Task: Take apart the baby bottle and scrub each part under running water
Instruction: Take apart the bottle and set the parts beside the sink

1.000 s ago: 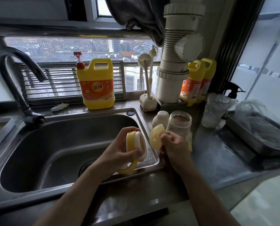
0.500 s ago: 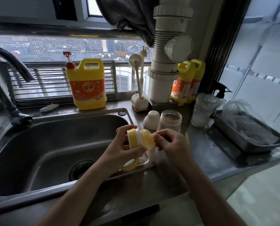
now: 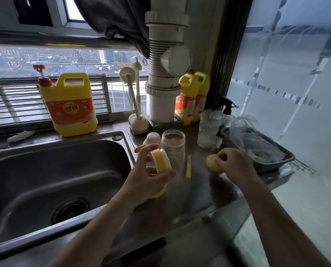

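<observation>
Sink point(image 3: 45, 170) of steel lies left of my left hand point(image 3: 149, 177), gripping the yellow-and-white plastic collar point(image 3: 160, 160). My right hand point(image 3: 233, 163) pinches the pale-yellow silicone nipple point(image 3: 211, 163).

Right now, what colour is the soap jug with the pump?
The soap jug is yellow with an orange label; the head view shows it.

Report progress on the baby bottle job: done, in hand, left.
Done: the bottle body stands open on the counter, white cap beside it. In hand: the left grip holds the yellow collar, the right grip pinches the yellow nipple. Left: all scrubbing; the sink shows no running water.
</observation>
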